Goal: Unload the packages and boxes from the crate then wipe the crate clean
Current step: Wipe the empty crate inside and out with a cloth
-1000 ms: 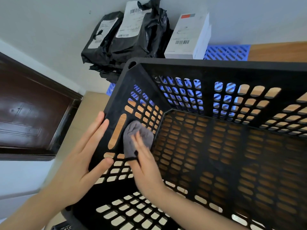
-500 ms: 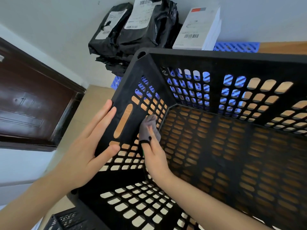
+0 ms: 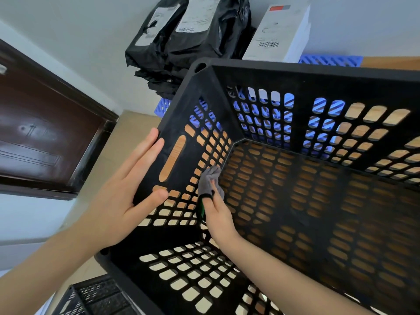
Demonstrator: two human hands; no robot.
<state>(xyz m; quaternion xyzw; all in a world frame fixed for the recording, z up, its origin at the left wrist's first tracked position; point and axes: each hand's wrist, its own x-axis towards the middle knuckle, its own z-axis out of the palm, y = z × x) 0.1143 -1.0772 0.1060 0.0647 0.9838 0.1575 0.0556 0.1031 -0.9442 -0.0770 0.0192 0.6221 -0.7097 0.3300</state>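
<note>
One crate (image 3: 318, 69) is my job now, and nothing lies inside it. I judge the unloading done and the wiping under way. Nearest me, at the lower left, a second crate (image 3: 95, 296) shows, also black, so I count two black ones.

My left hand (image 3: 120, 201) lies flat on the crate's left wall. Its fingers are straight and close together up to the rim, and the thumb is on the inner face just below the long slot (image 3: 172, 158). My right hand (image 3: 219, 214) reaches inside and grips one grey cloth (image 3: 210, 178). The cloth is bunched over the fingertips and pressed low on that left wall, near the far-left corner. A black loop sits round one finger; the other fingertips are hidden.

I expect the crate to be stiff, light for its bulk, and apt to slide or tip under a push. Bracing it at the rim or the slot makes sense. The cloth is soft and limp, and the lattice holes could snag it.

Beyond the far-left corner, on one blue crate (image 3: 329, 60), stand black packages (image 3: 193, 37). I can count two labels, with more black plastic beneath that I cannot separate. Beside them is one white box (image 3: 279, 28), possibly with a second under it.
</note>
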